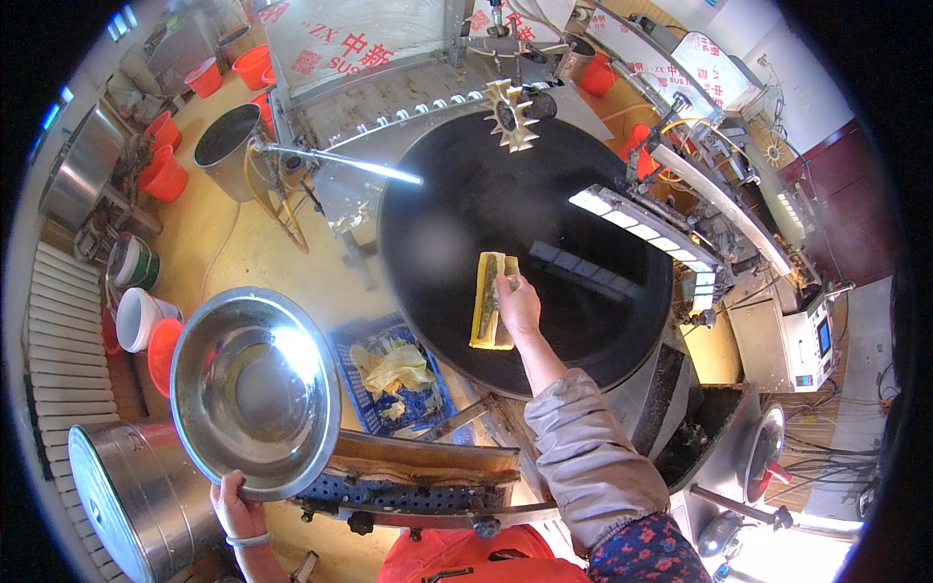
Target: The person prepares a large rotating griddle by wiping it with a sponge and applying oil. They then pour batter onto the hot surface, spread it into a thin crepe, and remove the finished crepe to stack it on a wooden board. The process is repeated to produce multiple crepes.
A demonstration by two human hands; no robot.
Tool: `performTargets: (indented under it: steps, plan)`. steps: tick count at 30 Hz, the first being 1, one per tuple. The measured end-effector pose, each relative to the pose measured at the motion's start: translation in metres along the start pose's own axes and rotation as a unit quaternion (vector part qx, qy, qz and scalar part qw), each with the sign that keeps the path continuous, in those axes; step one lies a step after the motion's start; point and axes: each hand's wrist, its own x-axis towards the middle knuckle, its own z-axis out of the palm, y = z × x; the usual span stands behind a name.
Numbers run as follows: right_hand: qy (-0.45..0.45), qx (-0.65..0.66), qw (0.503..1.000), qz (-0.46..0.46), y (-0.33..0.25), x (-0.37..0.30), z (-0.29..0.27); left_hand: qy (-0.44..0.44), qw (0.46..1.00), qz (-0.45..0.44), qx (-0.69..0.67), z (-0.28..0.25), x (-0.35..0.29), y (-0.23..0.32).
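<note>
My left hand (pixel 236 511) is closed on the near rim of a large, shiny metal basin (pixel 209 389), which is tilted up at the left. A small, pale pool of liquid seems to lie at its bottom. My right hand (pixel 519 303) reaches over a big round black griddle (pixel 437 233) and grips a yellow rectangular pad (pixel 482 306) with a dark strip along its middle. That pad appears to rest on the griddle's surface; my fingers partly cover its right side. Beyond it, a toothed star-shaped wheel (pixel 511 116) hangs above the griddle's far edge.
A blue plastic crate (pixel 362 408) with thin yellowish sheets stands left of the griddle. Lit metal bars (pixel 637 225) overhang the griddle's right side. Close to me runs a curved metal rail (pixel 437 520). A lidded steel drum (pixel 126 496) and red buckets (pixel 165 175) stand at the left.
</note>
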Motion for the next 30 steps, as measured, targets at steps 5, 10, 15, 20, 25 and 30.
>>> performTargets:
  steps: [5, 10, 15, 20, 25, 30]
  plan:
    - [0.017, -0.007, 1.000, -0.013, -0.005, -0.009, 0.003, 0.022, 1.000, 0.001, 0.009, -0.003, 0.000, 0.000]
    - [0.003, 0.014, 1.000, -0.005, -0.005, -0.017, 0.004, 0.021, 1.000, -0.002, 0.010, -0.008, 0.000, -0.001]
    - [0.014, -0.012, 1.000, -0.010, 0.000, -0.020, 0.010, 0.008, 1.000, 0.001, -0.003, -0.015, 0.001, -0.002]
    - [0.017, -0.012, 1.000, -0.004, 0.001, -0.029, 0.012, 0.001, 1.000, -0.007, 0.011, -0.023, 0.006, -0.004]
    - [0.000, -0.010, 1.000, 0.000, -0.003, -0.037, 0.007, 0.005, 1.000, -0.014, 0.005, -0.025, 0.004, -0.002]
    - [0.002, -0.007, 1.000, 0.000, -0.006, -0.045, 0.008, 0.001, 1.000, -0.007, -0.002, -0.019, -0.001, 0.001]
